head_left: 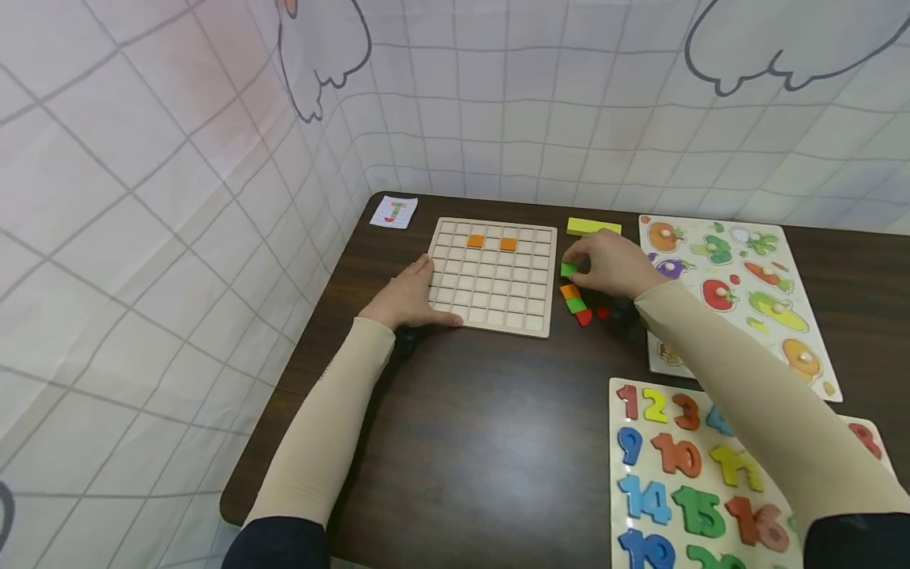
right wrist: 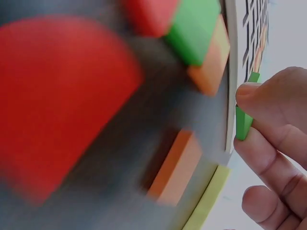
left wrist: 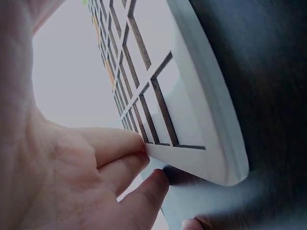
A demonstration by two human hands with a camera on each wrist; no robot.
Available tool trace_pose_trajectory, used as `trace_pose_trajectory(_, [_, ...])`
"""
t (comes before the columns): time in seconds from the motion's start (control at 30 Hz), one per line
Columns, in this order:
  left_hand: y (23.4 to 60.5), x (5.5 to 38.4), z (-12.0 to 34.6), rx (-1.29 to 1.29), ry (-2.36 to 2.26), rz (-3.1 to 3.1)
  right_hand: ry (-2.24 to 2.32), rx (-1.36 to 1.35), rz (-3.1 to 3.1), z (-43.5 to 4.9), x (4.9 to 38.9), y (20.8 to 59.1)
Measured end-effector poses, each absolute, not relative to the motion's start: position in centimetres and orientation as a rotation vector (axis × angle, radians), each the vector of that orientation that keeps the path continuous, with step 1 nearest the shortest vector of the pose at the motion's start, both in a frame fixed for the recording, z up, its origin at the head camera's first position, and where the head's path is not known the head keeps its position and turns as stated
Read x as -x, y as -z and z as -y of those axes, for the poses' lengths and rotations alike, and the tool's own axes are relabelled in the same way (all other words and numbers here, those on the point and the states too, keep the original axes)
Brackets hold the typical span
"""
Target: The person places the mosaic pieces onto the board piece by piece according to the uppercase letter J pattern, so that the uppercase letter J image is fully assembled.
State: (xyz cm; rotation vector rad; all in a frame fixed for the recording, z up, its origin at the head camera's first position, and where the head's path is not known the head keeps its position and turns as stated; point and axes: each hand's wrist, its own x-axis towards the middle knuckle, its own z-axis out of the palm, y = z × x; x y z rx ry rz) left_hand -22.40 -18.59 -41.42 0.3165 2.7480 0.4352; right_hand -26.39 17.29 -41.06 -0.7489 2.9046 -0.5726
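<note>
My right hand (head_left: 614,262) pinches a green square tile (right wrist: 243,122) between thumb and fingertips, just off the board's right edge. The pale gridded board (head_left: 490,296) lies flat on the table; two orange tiles (head_left: 475,241) sit in its second row from the back. My left hand (head_left: 405,296) rests at the board's left edge, fingers along the side and thumb by the front corner. Beside the right hand lie an orange tile (head_left: 570,292), a green tile (head_left: 576,305) and a red piece (head_left: 584,318) touching in a row, with another red piece (right wrist: 62,96) apart.
A lone orange block (right wrist: 175,167) lies near a yellow strip (head_left: 593,226). At the table's back left is a card (head_left: 394,212) with a coloured J-like figure. Vegetable (head_left: 810,371) and number puzzle boards (head_left: 675,427) lie to the right, under the right forearm. Gridded cloth walls (head_left: 533,103) border the table.
</note>
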Motion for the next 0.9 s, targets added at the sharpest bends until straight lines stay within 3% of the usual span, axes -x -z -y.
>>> trace_pose_trajectory(0.9, [41.3, 22.4, 18.9, -0.289, -0.451, -2.738, 0.699, 0.663, -2.79, -6.9, 31.4, 40.0])
